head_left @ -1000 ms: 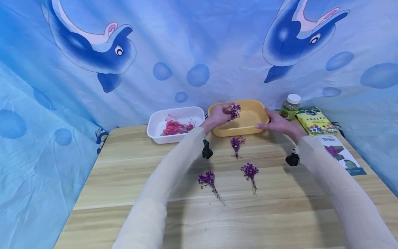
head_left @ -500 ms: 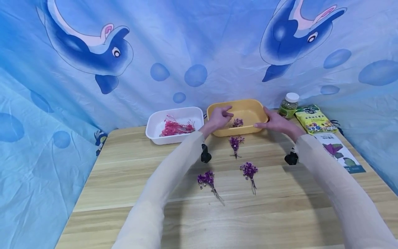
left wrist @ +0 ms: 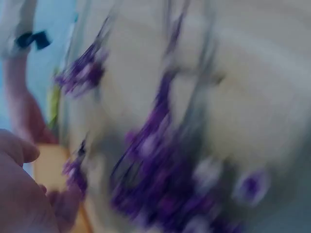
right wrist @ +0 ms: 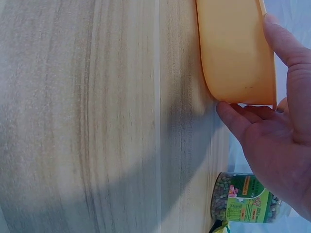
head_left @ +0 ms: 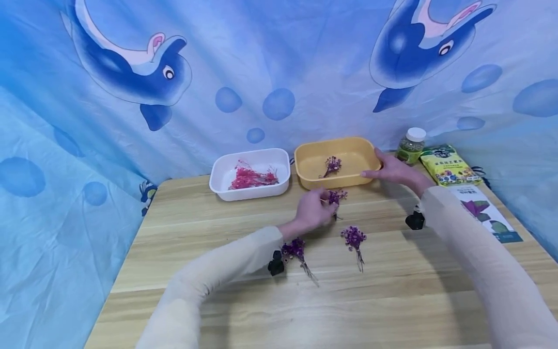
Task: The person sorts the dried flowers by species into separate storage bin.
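My left hand (head_left: 311,213) reaches to a small bunch of purple dried flowers (head_left: 336,196) in front of the yellow basin (head_left: 335,182). In the left wrist view, thumb and fingers are spread apart with that bunch (left wrist: 75,172) at the fingertips. My right hand (head_left: 392,169) grips the basin's right end; the right wrist view has the thumb on the rim and the other fingers against the outer wall (right wrist: 238,53). Inside the basin lies one purple bunch (head_left: 332,165). Two more, a left one (head_left: 295,248) and a right one (head_left: 354,237), lie nearer on the table.
To the basin's left stands a white basin (head_left: 250,194) with pink dried flowers (head_left: 253,178). At the right are a white-capped jar (head_left: 410,145), a yellow packet (head_left: 449,165) and a printed white packet (head_left: 486,213). A blue dolphin-print cloth (head_left: 322,58) hangs behind the wooden table (head_left: 183,242).
My left hand let go of a purple bunch inside the yellow basin, then moved back toward me to the bunch in front of it. The right hand stays at the basin's end.
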The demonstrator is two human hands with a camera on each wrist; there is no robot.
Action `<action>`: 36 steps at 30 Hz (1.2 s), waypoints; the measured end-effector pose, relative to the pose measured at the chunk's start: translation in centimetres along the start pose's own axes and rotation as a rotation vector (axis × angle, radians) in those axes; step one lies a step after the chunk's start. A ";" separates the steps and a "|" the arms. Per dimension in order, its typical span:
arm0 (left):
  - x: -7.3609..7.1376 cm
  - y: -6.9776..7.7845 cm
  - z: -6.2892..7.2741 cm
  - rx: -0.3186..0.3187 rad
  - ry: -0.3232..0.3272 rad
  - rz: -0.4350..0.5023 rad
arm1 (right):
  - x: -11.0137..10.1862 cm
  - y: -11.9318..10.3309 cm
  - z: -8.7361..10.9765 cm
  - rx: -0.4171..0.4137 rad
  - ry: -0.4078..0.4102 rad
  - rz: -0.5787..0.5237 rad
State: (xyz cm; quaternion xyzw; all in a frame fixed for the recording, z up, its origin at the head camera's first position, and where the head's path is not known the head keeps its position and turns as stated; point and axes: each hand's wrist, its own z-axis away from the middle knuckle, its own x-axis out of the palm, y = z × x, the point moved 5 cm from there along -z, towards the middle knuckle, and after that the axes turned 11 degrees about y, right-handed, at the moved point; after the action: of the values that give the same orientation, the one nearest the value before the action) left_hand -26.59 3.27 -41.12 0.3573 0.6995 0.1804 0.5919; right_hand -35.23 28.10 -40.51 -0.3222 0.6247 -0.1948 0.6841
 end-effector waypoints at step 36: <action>4.4 -0.3 -1.0 0.002 -0.056 -0.240 | -0.1 0.1 0.0 0.013 -0.004 -0.004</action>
State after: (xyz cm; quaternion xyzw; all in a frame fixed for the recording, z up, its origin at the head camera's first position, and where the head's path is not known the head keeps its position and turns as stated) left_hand -27.84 6.41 -44.18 0.2766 0.7208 0.0975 0.6281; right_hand -35.23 28.26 -40.52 -0.3195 0.6215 -0.1996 0.6868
